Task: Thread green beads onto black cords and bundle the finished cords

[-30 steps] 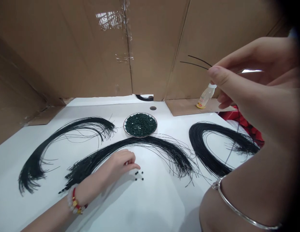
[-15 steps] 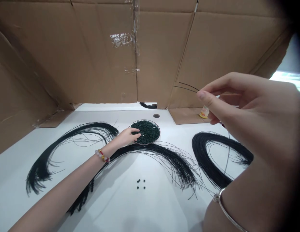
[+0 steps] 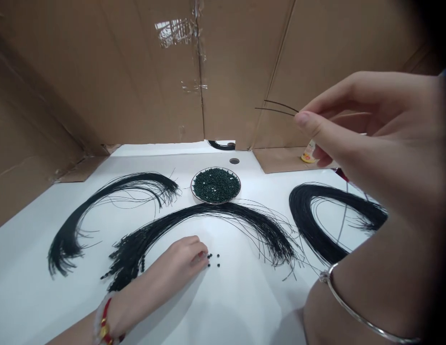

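Note:
My right hand [image 3: 367, 124] is raised at the right, thumb and forefinger pinching black cords [image 3: 278, 104] whose two ends stick out to the left. Low over the white table, my left hand [image 3: 183, 261] has its fingers curled together beside several small dark beads [image 3: 218, 265]. What its fingertips hold, if anything, is hidden. Behind it a round dish [image 3: 239, 188] with a dark rim is filled with dark green beads [image 3: 214, 184]. An arched bundle of black cords [image 3: 194, 211] lies between dish and hand, its left ends looking knotted or beaded.
Another bundle of black cords [image 3: 100, 199] curves across the left of the table [image 3: 226, 311]. A looped black bundle [image 3: 302, 215] lies at the right, under my right forearm. Cardboard walls [image 3: 144, 96] stand behind and leftward. A small yellow-based container [image 3: 308, 154] sits at the back right.
My left hand has left the bead dish and come toward me, down to the loose beads on the table. My right hand still pinches the cords, appearing slightly higher in view.

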`<state>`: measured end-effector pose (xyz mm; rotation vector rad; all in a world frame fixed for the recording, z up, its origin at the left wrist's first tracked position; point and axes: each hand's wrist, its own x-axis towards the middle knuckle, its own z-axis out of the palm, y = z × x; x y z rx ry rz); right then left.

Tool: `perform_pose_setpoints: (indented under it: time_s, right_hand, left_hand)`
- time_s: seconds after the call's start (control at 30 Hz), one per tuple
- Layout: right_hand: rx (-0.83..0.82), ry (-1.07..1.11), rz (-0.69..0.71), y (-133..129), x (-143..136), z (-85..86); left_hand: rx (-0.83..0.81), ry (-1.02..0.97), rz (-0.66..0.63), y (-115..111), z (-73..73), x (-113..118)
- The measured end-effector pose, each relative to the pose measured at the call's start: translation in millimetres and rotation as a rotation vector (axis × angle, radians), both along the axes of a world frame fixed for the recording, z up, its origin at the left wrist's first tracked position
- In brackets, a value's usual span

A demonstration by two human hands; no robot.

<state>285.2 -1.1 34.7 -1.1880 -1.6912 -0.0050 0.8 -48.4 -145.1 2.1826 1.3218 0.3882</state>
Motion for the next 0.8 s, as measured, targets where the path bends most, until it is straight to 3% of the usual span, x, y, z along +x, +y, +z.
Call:
perform_pose_setpoints:
  time_s: [0.27,0.4,0.5,0.63,0.73,0.8]
  right_hand:
    - [0.001,-0.056,-0.028,-12.2,-21.9,8.3]
    - [-0.109,0.015,0.101,-6.3,-30.6,7.5]
    - [-0.221,0.043,0.346,5.5,-39.5,2.5]
    - [-0.419,0.132,0.663,21.4,-59.4,-8.6]
    - [-0.539,0.266,0.841,25.1,-78.3,-16.2]
    - [-0.559,0.368,0.911,22.3,-89.9,-19.2]
  left_hand:
    - [0.005,-0.067,-0.010,-2.4,-19.7,9.5]
    - [-0.041,-0.153,0.024,2.2,-11.3,6.3]
    - [-0.084,-0.259,0.074,17.3,16.7,-2.1]
    - [-0.087,-0.445,0.170,42.5,73.9,-14.6]
    - [-0.174,-0.840,0.282,52.8,113.5,-19.4]
    - [-0.254,-1.110,0.291,54.6,131.6,-20.8]
